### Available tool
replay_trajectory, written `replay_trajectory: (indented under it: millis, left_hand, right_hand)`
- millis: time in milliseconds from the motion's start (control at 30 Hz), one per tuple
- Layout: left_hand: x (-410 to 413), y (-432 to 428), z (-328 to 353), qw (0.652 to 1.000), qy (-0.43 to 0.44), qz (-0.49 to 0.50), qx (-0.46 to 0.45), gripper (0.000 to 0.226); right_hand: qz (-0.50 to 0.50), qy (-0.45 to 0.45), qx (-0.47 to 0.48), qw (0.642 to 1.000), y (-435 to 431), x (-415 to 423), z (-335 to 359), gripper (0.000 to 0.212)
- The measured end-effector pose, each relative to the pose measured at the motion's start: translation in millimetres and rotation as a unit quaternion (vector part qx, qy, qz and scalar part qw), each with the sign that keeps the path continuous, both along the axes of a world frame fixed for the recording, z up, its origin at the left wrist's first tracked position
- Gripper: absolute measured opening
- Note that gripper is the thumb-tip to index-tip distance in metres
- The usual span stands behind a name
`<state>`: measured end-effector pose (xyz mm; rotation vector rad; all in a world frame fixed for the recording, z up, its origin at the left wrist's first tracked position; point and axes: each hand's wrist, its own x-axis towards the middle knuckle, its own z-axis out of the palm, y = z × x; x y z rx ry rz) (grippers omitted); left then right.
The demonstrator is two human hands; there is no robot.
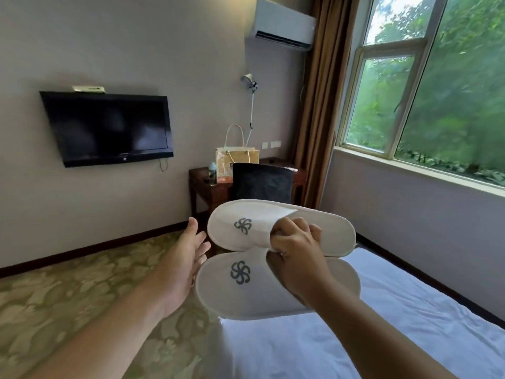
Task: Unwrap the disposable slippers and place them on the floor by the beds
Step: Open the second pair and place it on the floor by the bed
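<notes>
Carpet (82, 283) at far left: patterned floor alongside the bed, no slipper on it yet.

Next rightward, left hand (185, 263): fingers straight and slightly spread, palm turned toward the slipper toes, holding nothing. Just beside the lower toe; contact not determinable.

Centre, upper slipper (246, 214) and lower slipper (235, 296): white, a logo on each, held edge to edge in the air above the near corner of the bed. No wrapper visible on either. Long axes roughly level, toes pointing left toward the open palm, heels to the right.

Further right, right hand (297, 247): fingers curled over the mouth of the upper slipper and down onto the lower, gripping both as one pair.

Rightmost, bed (396, 310): white sheet, below the heels.

Judged: unwrapping apparently done, placing not yet begun. Left hand nearer the toes and the floor, so better placed to take one slipper toe-first and lower it leftward.
</notes>
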<state>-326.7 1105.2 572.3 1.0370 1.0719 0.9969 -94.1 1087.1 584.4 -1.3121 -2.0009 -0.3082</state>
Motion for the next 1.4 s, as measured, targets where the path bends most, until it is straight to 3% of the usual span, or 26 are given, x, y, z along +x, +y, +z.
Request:
replay_trajectory:
  millis: [300, 400, 867, 1233, 1400]
  left_hand:
    - [-48, 85, -4, 0.999, -0.034, 0.024, 0.007, 0.1]
    - [-71, 121, 0, 0.999, -0.04, 0.033, 0.019, 0.119]
    - [-179, 310, 12, 0.997, -0.015, -0.056, 0.052, 0.107]
    - [-152, 479, 7, 0.993, 0.029, -0.093, 0.065, 0.066]
    - [-128, 562, 8, 0.994, 0.05, -0.07, 0.07, 0.091]
  right_hand:
    - [0.071, -0.008, 0.016, 0.997, 117, -43, 8, 0.018]
    - [0.083, 0.016, 0.026, 0.996, 157, -64, 10, 0.014]
    - [0.015, 0.0, 0.032, 0.999, 320, -172, 2, 0.013]
    - [-0.01, 0.04, 0.041, 0.998, 464, -149, -16, 0.024]
    - [-0.007, 0.041, 0.027, 0.999, 546, -124, -19, 0.018]
